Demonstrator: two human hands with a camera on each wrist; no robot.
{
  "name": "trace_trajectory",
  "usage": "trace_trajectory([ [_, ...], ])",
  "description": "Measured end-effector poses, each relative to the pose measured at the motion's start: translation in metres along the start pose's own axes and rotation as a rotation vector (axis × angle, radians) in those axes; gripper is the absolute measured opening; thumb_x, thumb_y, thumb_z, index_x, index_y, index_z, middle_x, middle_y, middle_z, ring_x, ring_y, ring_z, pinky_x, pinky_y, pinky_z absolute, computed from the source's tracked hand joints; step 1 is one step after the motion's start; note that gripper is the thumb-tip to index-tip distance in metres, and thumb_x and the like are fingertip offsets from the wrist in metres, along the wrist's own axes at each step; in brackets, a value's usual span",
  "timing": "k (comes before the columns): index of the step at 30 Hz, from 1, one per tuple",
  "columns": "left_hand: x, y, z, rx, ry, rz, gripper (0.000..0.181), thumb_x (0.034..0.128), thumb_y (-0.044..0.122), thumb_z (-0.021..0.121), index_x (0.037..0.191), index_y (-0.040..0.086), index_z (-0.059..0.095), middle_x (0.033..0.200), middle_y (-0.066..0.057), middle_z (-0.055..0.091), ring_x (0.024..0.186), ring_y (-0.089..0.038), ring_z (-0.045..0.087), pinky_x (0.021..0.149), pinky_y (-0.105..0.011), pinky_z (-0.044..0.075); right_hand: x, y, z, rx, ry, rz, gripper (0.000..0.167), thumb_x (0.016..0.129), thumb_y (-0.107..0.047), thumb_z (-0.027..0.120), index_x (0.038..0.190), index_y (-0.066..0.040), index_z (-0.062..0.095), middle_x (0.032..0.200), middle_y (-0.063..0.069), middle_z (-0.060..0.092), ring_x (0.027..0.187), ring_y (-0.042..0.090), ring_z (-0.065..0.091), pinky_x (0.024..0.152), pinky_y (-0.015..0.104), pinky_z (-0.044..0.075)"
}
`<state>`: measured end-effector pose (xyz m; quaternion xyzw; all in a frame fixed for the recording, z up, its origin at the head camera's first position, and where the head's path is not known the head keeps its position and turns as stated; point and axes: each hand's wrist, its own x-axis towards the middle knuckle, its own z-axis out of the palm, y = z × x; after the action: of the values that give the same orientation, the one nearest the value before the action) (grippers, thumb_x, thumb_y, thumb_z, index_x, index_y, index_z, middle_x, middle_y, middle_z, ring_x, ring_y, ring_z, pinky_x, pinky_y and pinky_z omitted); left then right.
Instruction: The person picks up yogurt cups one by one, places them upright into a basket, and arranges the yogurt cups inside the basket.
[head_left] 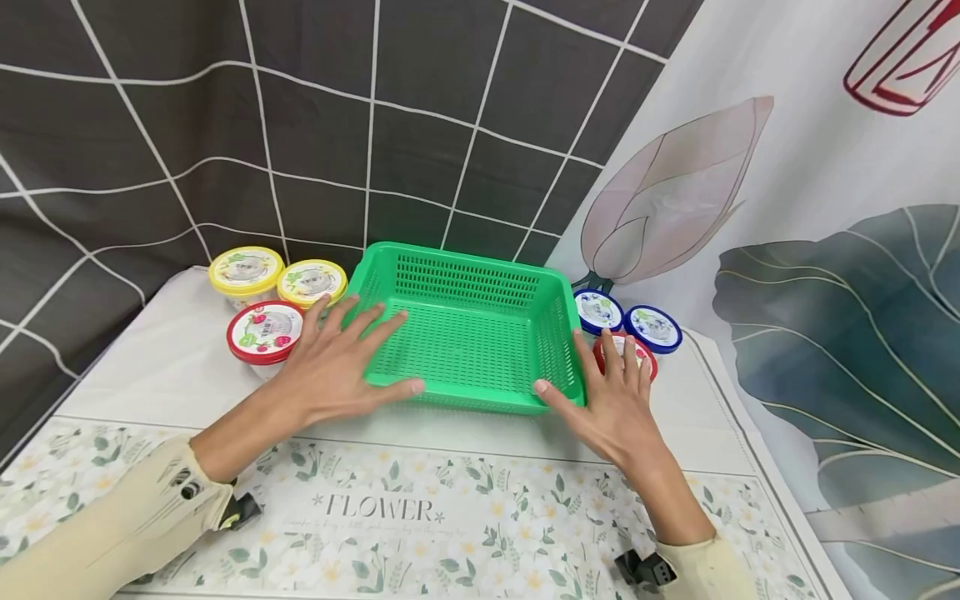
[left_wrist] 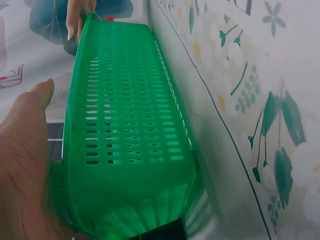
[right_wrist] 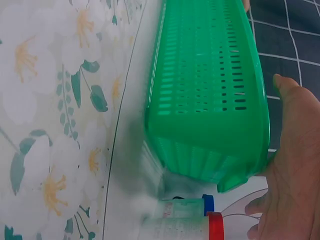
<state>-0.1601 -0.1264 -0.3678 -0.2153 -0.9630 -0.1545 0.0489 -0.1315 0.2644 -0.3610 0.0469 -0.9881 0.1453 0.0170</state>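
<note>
A green plastic basket with slotted walls stands upright on the table. Over its left front rim my left hand is spread, fingers and thumb straight. My right hand lies at the right front corner, its thumb over the rim and its fingers extended along the outside. In the left wrist view, the hand is beside the basket's upper edge. The right wrist view shows the hand next to the basket's corner; whether the palm presses it is unclear.
Left of the basket are two yellow-lidded tubs and a red-lidded tub. On the right stand two blue-lidded tubs and a red-lidded tub, partly behind my fingers. A dark checked curtain hangs behind the flower-print tablecloth.
</note>
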Motion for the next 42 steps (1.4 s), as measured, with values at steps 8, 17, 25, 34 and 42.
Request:
trace_trajectory([
  [8, -0.001, 0.002, 0.003, 0.034, 0.043, 0.056, 0.095, 0.0957, 0.081, 0.066, 0.171, 0.025, 0.050, 0.173, -0.016, 0.054, 0.165, -0.051, 0.038, 0.135, -0.073, 0.014, -0.001, 0.005, -0.003, 0.011, 0.003, 0.007, 0.102, 0.105, -0.079, 0.053, 0.182, -0.023, 0.018, 0.189, 0.028, 0.007, 0.174, 0.058, -0.006, 0.135, 0.079, -0.008],
  [17, -0.002, 0.002, 0.007, 0.057, 0.112, 0.128, 0.078, 0.0980, 0.074, 0.068, 0.158, 0.024, 0.065, 0.151, -0.013, 0.071, 0.148, -0.045, 0.057, 0.127, -0.069, 0.029, 0.000, 0.013, -0.007, 0.019, 0.002, 0.031, 0.100, 0.106, -0.078, 0.051, 0.182, -0.021, 0.020, 0.188, 0.029, 0.006, 0.174, 0.060, -0.006, 0.135, 0.078, -0.006],
  [25, -0.005, 0.003, 0.009, 0.064, 0.133, 0.186, 0.056, 0.1046, 0.062, 0.067, 0.144, 0.021, 0.074, 0.135, -0.011, 0.078, 0.138, -0.044, 0.063, 0.123, -0.068, 0.036, 0.003, 0.021, -0.010, 0.015, -0.020, 0.061, 0.100, 0.107, -0.080, 0.047, 0.182, -0.019, 0.020, 0.188, 0.030, 0.005, 0.173, 0.061, -0.004, 0.135, 0.080, -0.004],
  [34, -0.009, 0.006, 0.009, 0.060, 0.151, 0.232, 0.042, 0.1064, 0.051, 0.069, 0.131, 0.019, 0.079, 0.127, -0.010, 0.082, 0.125, -0.041, 0.070, 0.110, -0.062, 0.049, 0.008, 0.029, -0.014, 0.008, -0.040, 0.087, 0.097, 0.108, -0.080, 0.043, 0.181, -0.018, 0.025, 0.187, 0.031, 0.009, 0.172, 0.062, 0.002, 0.132, 0.084, 0.002],
  [42, -0.013, 0.009, 0.009, 0.058, 0.137, 0.269, 0.031, 0.1078, 0.042, 0.071, 0.125, 0.018, 0.079, 0.118, -0.007, 0.081, 0.111, -0.033, 0.073, 0.095, -0.052, 0.053, 0.013, 0.037, -0.017, -0.009, -0.071, 0.110, 0.097, 0.109, -0.081, 0.038, 0.179, -0.015, 0.028, 0.185, 0.035, 0.011, 0.168, 0.068, 0.007, 0.130, 0.086, 0.009],
])
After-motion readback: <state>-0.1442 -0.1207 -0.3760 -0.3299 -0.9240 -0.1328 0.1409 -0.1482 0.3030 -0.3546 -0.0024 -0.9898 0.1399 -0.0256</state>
